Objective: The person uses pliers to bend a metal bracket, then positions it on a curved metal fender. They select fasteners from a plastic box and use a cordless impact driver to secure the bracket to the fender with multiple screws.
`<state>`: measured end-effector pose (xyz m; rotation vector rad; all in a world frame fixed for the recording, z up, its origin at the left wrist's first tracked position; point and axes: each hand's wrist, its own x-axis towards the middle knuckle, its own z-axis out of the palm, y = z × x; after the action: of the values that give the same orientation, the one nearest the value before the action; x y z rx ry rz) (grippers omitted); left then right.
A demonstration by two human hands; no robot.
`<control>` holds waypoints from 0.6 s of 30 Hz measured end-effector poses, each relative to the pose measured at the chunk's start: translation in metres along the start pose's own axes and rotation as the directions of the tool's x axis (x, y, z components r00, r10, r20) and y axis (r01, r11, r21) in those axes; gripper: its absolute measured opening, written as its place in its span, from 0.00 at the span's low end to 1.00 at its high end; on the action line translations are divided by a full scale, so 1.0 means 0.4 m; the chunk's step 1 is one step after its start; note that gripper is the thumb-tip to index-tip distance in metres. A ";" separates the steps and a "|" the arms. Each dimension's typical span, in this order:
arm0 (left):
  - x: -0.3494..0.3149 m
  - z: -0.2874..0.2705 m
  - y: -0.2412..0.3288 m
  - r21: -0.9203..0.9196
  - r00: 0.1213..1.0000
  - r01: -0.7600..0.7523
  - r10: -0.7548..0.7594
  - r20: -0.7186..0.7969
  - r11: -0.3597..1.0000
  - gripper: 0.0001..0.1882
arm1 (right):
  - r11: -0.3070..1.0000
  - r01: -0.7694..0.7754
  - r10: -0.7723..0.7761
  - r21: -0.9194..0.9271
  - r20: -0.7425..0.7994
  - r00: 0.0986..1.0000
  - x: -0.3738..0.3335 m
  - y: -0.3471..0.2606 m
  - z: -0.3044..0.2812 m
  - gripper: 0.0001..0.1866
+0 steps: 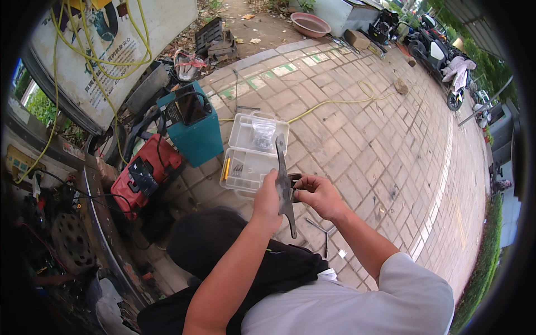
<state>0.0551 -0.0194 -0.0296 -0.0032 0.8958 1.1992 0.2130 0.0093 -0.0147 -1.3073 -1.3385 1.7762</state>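
My left hand [267, 196] is closed round a long, dark grey metal bracket [283, 180] with narrow, slightly curved ends, held upright above the paving. On its other side, my right hand [319, 196] has its thumb and fingers pinched together against the bracket's middle. Whatever small piece those right fingertips may hold is too dark and covered to make out. Just beyond my hands lies an open clear plastic organizer box [241, 138]. One half holds a clear bag [263, 134] of small parts, the other a yellow stick-like item [226, 168] and a few dark bits.
Left stand a teal machine [195, 134] and a red case [146, 167] with black cables. A yellow hose [324, 113] crosses the brick paving. A cross-shaped metal wrench [326, 237] lies by my right forearm. Farther off are a pink basin [310, 25] and parked scooters [435, 53].
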 end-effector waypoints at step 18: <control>-0.061 -0.001 0.074 0.378 0.965 -0.192 0.245 -0.097 0.905 0.42 | 0.719 -0.474 0.088 -0.509 -0.609 0.788 0.165 0.786 -0.360 0.17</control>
<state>0.0293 -0.0268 -0.0022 0.3256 1.2640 1.2334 0.3584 0.0118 -0.3355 -2.3170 -1.4897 0.9393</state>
